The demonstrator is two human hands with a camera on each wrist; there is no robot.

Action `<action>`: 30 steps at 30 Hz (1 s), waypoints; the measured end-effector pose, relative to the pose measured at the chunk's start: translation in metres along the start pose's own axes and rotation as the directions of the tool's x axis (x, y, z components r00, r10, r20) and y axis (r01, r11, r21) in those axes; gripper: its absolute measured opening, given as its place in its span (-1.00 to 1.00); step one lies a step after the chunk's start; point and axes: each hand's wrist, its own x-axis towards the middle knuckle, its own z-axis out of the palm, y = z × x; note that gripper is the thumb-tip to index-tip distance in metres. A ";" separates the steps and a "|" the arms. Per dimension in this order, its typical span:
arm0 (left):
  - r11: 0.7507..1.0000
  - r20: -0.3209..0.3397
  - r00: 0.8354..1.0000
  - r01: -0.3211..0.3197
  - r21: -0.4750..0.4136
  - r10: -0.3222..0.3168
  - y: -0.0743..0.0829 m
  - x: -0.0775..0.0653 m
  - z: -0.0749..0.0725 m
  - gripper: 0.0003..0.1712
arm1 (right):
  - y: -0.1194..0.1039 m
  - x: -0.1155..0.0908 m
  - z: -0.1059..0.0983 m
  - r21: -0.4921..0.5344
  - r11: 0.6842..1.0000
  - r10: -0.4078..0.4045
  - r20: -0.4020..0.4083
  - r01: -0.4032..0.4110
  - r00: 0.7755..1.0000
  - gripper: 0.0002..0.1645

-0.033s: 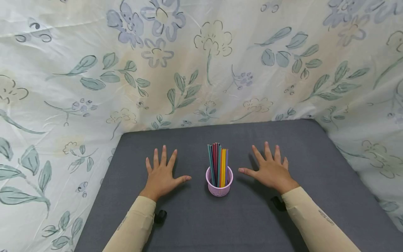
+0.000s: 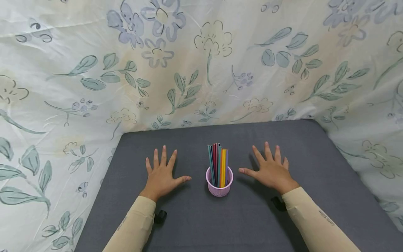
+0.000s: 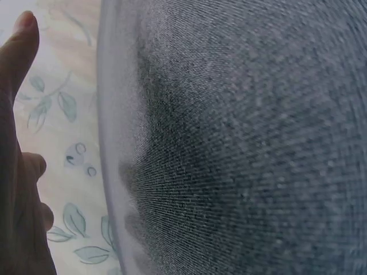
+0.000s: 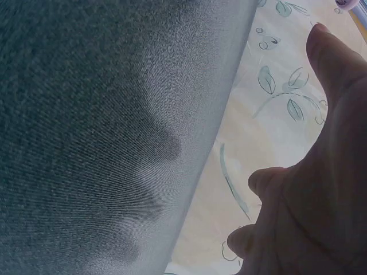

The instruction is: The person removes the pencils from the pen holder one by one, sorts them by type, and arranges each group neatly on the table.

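A pink cup [image 2: 219,191] stands upright mid-table, holding several coloured pencils [image 2: 218,164] in teal, dark red, yellow and purple. Left of it, my left hand [image 2: 161,177] is spread palm down, thumb toward the cup and apart from it. On the other side my right hand [image 2: 270,171] has its fingers spread too, its thumb nearest the cup. Neither hand holds anything. The left wrist view shows the left thumb [image 3: 22,46] over the grey cloth. In the right wrist view the cup's edge [image 4: 346,3] peeks in at the top corner, beyond the right thumb [image 4: 332,60].
Dark grey cloth covers the table [image 2: 195,224]. A floral curtain [image 2: 189,70] hangs behind it and along both sides. Black wrist-camera mounts sit under the left sleeve [image 2: 135,220] and right sleeve [image 2: 311,217].
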 end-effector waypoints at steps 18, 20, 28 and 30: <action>1.000 -0.026 1.000 -0.017 0.004 0.017 0.002 -0.001 0.005 0.51 | 0.002 -0.004 -0.009 0.016 1.000 0.010 -0.024 -0.010 1.000 0.57; 1.000 -0.027 0.999 -0.017 -0.004 0.016 0.003 -0.002 0.004 0.50 | 0.002 -0.004 -0.009 0.018 1.000 0.010 -0.029 -0.009 1.000 0.57; 0.995 -0.025 0.999 -0.039 -0.093 0.037 0.007 0.000 0.002 0.42 | 0.002 -0.004 -0.009 0.016 1.000 0.009 -0.042 -0.008 0.999 0.56; 0.990 -0.028 0.999 -0.045 -0.135 0.042 0.008 0.000 0.002 0.38 | 0.001 -0.004 -0.010 0.023 1.000 -0.002 -0.048 0.003 0.999 0.56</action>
